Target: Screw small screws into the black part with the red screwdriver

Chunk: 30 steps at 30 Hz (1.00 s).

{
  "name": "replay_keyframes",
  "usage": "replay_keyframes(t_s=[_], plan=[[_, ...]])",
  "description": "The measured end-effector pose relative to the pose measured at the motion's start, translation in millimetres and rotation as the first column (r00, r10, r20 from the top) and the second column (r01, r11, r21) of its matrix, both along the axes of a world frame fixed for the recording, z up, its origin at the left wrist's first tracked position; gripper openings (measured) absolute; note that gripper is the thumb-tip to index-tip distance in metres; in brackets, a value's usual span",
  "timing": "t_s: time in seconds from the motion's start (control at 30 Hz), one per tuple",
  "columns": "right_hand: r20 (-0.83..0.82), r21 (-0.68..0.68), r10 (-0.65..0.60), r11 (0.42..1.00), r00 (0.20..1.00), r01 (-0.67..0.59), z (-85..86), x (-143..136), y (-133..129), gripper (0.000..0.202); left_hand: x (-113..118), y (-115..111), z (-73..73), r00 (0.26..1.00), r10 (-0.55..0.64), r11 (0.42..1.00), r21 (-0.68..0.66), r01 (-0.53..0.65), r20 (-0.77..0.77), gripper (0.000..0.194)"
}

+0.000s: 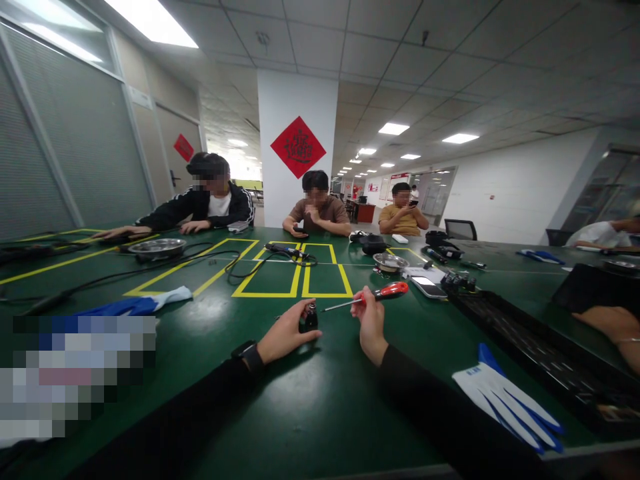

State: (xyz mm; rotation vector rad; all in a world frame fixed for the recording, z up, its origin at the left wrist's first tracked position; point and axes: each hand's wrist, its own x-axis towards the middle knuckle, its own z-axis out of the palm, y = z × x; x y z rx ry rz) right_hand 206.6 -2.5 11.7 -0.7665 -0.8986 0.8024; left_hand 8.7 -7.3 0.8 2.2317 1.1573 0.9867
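My left hand [287, 333], with a dark band at the wrist, is closed around a small black cylindrical part [311, 317] that stands upright near the middle of the green table [300, 413]. Its thumb and fingers are on either side of the part. To the right, my right hand [371, 323] grips a screwdriver with a red and black handle [391, 291]. The screwdriver's thin metal shaft points left, and its tip lies close to the black part with a small gap between them.
White and blue gloves [505, 400] lie at the right, beside a long black tray [530, 340]. A phone [427, 287] and a metal bowl [391, 262] are further back. Another bowl [157, 249] and cables are at the left. Several people sit around the table.
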Motion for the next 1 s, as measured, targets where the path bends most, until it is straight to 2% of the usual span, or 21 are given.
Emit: replay_keyframes(t_s=[0.17,0.23,0.33,0.43,0.5,0.57,0.67,0.73,0.77,0.87,1.0], plan=[[-0.065,-0.121,-0.11,0.987,0.992,0.101,-5.0,6,4,0.034,-2,4,-4.3,0.984,-0.14,0.987,-0.061,0.147,0.105,0.056],[-0.064,-0.148,-0.107,0.984,0.992,0.097,-7.4,9,6,0.032,-3,5,-4.7,0.985,-0.122,0.991,-0.047,0.129,0.124,0.061],[-0.061,-0.146,-0.075,0.987,0.995,0.066,-11.1,9,10,0.03,-4,5,-4.0,0.995,-0.038,0.999,-0.032,0.041,0.088,0.066],[-0.047,-0.128,-0.029,0.991,0.998,0.022,-14.3,6,12,0.03,-3,3,-2.2,0.996,-0.067,0.997,-0.026,0.069,0.06,0.064],[-0.027,-0.126,0.017,0.992,0.999,-0.021,-16.1,5,11,0.03,-3,2,0.0,0.993,-0.094,0.995,0.035,0.091,0.07,0.067],[-0.006,-0.139,0.073,0.988,0.997,-0.073,-17.2,3,8,0.031,-5,4,2.6,0.992,-0.075,0.993,0.095,0.066,0.103,0.066],[0.009,-0.167,0.164,0.973,0.986,-0.16,-17.1,2,4,0.037,-18,18,3.8,0.98,0.093,0.986,0.122,-0.116,0.177,0.048],[0.003,-0.185,0.219,0.959,0.976,-0.214,-15.9,1,2,0.037,-32,31,0.2,0.937,0.311,0.936,0.122,-0.332,0.162,0.039],[-0.003,-0.194,0.237,0.953,0.972,-0.233,-15.2,1,2,0.035,-38,37,-3.1,0.919,0.365,0.918,0.107,-0.382,0.149,0.039],[-0.021,-0.223,0.254,0.942,0.967,-0.253,-14.2,1,4,0.03,-53,54,-16.8,0.863,0.5,0.864,0.026,-0.503,0.074,0.037],[-0.014,-0.228,0.236,0.945,0.972,-0.233,-15.7,1,5,0.028,-57,62,-30.6,0.84,0.541,0.84,-0.032,-0.542,-0.023,0.035]])
